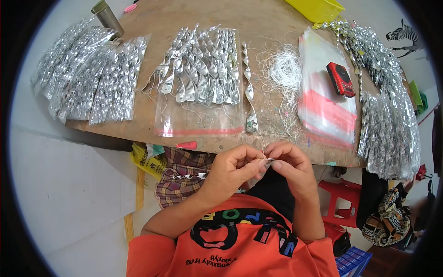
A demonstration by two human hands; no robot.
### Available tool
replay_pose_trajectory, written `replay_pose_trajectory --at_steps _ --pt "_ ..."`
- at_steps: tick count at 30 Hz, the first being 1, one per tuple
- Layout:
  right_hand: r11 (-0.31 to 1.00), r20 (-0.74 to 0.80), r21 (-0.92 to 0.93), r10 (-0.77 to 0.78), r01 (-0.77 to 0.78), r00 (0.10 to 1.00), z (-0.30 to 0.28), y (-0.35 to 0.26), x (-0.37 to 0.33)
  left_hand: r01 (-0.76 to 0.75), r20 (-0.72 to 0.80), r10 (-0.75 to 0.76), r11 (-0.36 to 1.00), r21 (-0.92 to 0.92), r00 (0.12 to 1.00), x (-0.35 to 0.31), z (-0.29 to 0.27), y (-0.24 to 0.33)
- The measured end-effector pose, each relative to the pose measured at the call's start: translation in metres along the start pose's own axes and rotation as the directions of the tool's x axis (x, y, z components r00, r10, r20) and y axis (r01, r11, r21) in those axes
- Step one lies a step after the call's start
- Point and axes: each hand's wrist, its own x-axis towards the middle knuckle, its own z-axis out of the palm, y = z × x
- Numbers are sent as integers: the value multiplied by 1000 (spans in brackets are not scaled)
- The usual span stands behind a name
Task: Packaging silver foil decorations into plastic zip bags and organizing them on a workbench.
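Note:
In front of my chest, at the table's near edge, my left hand [235, 171] and my right hand [294, 168] meet fingertip to fingertip. Both pinch the end of a shiny silver twisted strip [269, 161]. A thin string shows just above the fingertips; how it joins the strip is too small to make out. Left of my left wrist, a length of silver spiral [189, 176] lies over plaid cloth; my arm hides whether it belongs to the held strip. Straight ahead on the table lies a single silver spiral strip [249, 87], beside a tangled heap of white string [284, 69].
Several silver spirals [200, 69] lie on a clear plastic bag [198, 122]. Bagged spirals [97, 78] are piled left, more [387, 134] hang over the right edge. A red radio [341, 80] rests on stacked clear bags [318, 92]. A red stool [341, 201] stands below right.

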Motion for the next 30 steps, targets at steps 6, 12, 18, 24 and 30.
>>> replay_pose_trajectory --at_steps 6,12,18,24,30 --pt "813 49 -530 -254 241 966 2 -11 6 -180 -38 212 899 400 976 -1 5 2" --pt "451 181 -816 -396 363 900 9 -15 9 -377 20 513 602 704 858 1 7 1" --pt "381 160 -842 -500 381 851 14 -7 7 -392 45 585 482 784 810 2 7 2" --pt "555 72 -726 -526 406 848 10 1 4 112 -14 -114 987 -119 993 4 -1 9" --pt "401 252 -705 -630 585 735 3 1 8 117 75 -102 965 -236 992 3 -5 8"
